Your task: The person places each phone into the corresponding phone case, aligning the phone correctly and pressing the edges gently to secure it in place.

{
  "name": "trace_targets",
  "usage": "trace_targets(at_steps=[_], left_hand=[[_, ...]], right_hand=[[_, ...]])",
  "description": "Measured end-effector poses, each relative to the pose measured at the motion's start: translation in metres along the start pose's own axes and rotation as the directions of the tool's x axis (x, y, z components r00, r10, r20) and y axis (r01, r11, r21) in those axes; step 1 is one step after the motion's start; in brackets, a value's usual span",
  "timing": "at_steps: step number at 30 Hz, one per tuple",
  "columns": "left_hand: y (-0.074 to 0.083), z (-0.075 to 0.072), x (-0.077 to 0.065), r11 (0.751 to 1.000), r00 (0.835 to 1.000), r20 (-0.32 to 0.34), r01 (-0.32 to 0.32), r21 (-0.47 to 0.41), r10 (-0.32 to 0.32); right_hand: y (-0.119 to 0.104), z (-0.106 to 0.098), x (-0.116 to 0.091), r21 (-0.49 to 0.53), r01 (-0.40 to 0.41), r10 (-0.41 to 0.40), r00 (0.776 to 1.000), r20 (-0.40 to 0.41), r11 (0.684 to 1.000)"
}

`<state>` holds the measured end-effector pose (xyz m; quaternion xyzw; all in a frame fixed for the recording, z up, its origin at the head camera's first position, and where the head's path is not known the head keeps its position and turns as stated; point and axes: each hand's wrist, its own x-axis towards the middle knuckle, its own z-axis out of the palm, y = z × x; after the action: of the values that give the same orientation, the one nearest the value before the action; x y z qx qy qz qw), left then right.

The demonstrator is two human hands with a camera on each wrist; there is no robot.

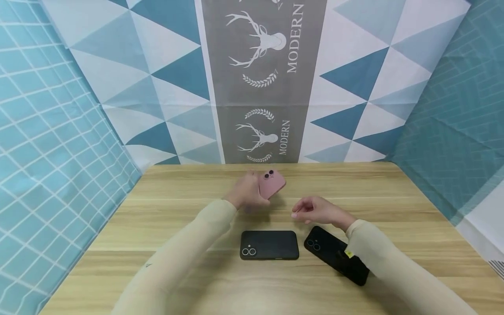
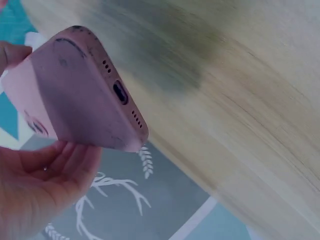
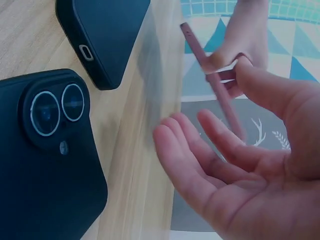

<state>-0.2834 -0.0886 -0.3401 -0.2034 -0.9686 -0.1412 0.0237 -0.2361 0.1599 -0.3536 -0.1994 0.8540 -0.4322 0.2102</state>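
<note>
1. Left hand (image 1: 247, 191) gripping pink phone (image 1: 271, 183), lifted above the far middle of the wooden table (image 1: 393, 192), camera end up.
2. Right hand (image 1: 316, 210) holding nothing, fingers loosely curled, palm open, just right of the pink phone.
3. Black phone (image 1: 269, 245) flat on the near table, lenses left.
4. Second black phone (image 1: 334, 253) right of it, angled, partly under the right sleeve (image 1: 378, 258).
</note>
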Motion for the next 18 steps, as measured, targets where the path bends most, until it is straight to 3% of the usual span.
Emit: trace_targets(at_steps=[3, 8, 18], left_hand=[[-0.003, 0.007, 0.002, 1.0, 0.998, 0.066, 0.005, 0.006, -0.005], [-0.008, 0.019, 0.003, 0.997, 0.99, 0.139, -0.014, 0.08, 0.003], [-0.017, 0.034, -0.008, 0.99, 0.978, 0.208, 0.001, 0.141, -0.031]], right_hand=[[0.0, 0.001, -0.002, 0.01, -0.012, 0.011, 0.999, 0.053, 1.0], [-0.003, 0.004, -0.002, 0.011, -0.01, 0.009, 0.997, 0.072, 1.0], [-0.004, 0.008, -0.002, 0.043, -0.008, 0.004, 0.994, 0.105, 0.999]])
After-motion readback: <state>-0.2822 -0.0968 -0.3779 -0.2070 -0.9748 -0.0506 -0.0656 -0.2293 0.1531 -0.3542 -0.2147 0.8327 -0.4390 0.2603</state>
